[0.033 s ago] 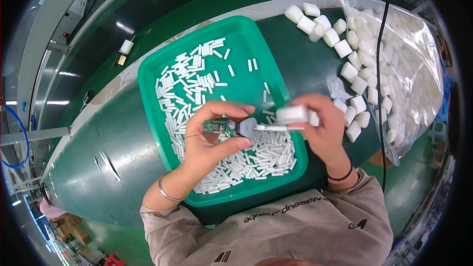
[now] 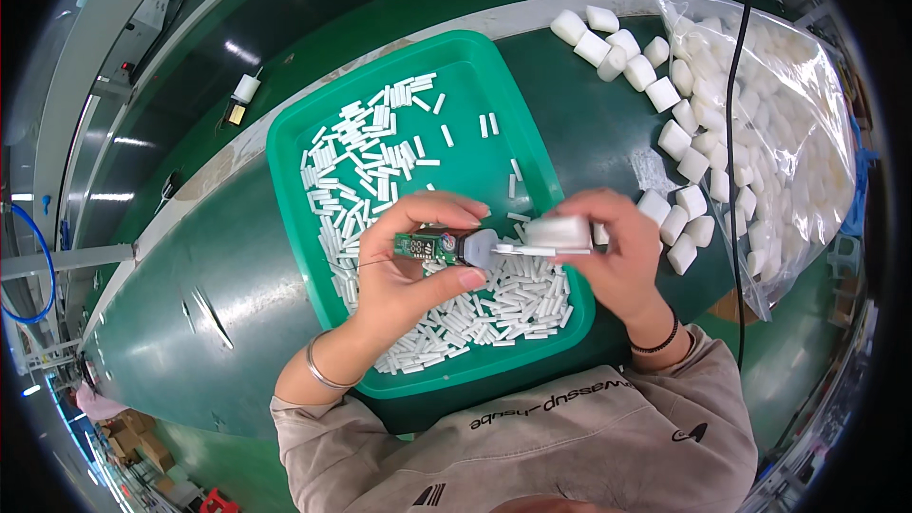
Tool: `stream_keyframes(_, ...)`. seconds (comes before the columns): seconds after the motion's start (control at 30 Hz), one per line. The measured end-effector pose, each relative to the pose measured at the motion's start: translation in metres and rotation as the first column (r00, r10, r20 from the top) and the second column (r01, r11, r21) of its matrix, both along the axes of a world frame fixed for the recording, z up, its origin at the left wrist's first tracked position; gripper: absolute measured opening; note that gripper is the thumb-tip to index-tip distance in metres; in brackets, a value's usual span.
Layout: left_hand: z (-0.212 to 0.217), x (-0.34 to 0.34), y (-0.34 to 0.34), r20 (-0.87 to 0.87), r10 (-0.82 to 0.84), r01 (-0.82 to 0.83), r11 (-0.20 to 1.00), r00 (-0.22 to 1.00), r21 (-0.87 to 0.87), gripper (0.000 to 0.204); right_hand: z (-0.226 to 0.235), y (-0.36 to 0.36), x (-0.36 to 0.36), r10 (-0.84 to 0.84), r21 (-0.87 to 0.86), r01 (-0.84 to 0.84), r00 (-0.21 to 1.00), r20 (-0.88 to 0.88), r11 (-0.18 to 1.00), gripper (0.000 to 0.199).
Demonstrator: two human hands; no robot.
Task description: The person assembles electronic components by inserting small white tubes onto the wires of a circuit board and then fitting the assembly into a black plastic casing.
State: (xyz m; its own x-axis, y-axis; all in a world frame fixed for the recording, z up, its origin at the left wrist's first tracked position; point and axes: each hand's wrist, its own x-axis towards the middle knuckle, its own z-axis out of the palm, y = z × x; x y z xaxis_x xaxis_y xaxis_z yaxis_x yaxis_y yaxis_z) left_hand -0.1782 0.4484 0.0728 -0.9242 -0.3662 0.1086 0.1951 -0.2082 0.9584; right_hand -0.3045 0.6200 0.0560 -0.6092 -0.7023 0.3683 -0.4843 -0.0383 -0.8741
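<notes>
- Green tray [image 2: 313, 147] on the counter's near edge holds many small white sticks [image 2: 370, 157].
- Left hand [image 2: 408, 271] pinches a small circuit board [image 2: 427, 246] above the tray.
- Right hand [image 2: 617, 256] grips a white housing [image 2: 559, 232].
- Clear bag [image 2: 807, 133] at the counter's right edge holds white housings.

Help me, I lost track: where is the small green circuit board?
In the head view, the small green circuit board sits in the left hand, above the green plastic tray.

I'm at a factory assembly bench: a green work surface [image 2: 190, 304], a green tray [image 2: 475, 66] heaped with small white sticks [image 2: 370, 171], and on my right a clear bag [image 2: 807, 133] of white plastic housings [image 2: 665, 95].
</notes>
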Motion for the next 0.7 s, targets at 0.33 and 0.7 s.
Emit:
stream_keyframes(0.33, 0.004, 0.003, 0.006, -0.014, -0.064, 0.059, 0.967, 0.998, -0.247, 0.033, 0.008, 0.002, 0.018, 0.061, -0.038, -0.059, 0.997, 0.044, 0.998, 0.036)
stream_keyframes(0.7, 0.001, 0.001, 0.011, 0.046, -0.192, 0.19, 0.858, 0.98, -0.478, 0.032, 0.004, -0.002, 0.018, 0.203, -0.192, -0.252, 0.949, -0.242, 0.948, 0.031)
